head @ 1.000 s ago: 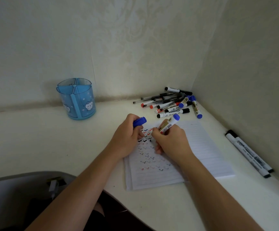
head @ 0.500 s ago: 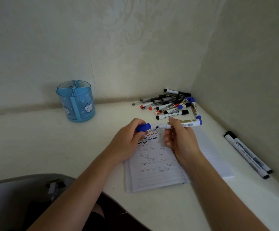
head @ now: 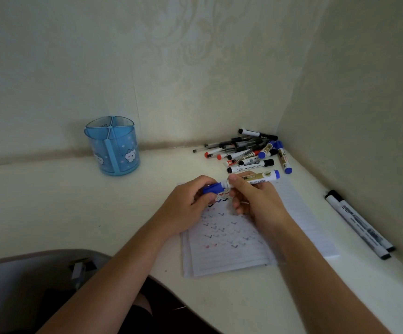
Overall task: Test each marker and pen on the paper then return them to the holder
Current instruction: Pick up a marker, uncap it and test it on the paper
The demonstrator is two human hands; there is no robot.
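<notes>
The upper marks on the paper (head: 222, 261) are covered by the left hand (head: 188, 203) and right hand (head: 258, 201). The join between cap (head: 212, 189) and marker (head: 264, 177) is hidden by a thumb. The marker's print cannot be read.

Left hand (head: 188, 204): fingers curled round a blue plastic marker cap (head: 212, 189).
Right hand (head: 258, 201): fingers and thumb pinching the white-and-gold cylindrical marker barrel (head: 262, 177).

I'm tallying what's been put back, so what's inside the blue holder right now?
No pen or marker rises above the rim of the blue holder, and none shows through its translucent walls. Its compartment floors are hidden, so something short lying inside cannot be ruled out.
</notes>
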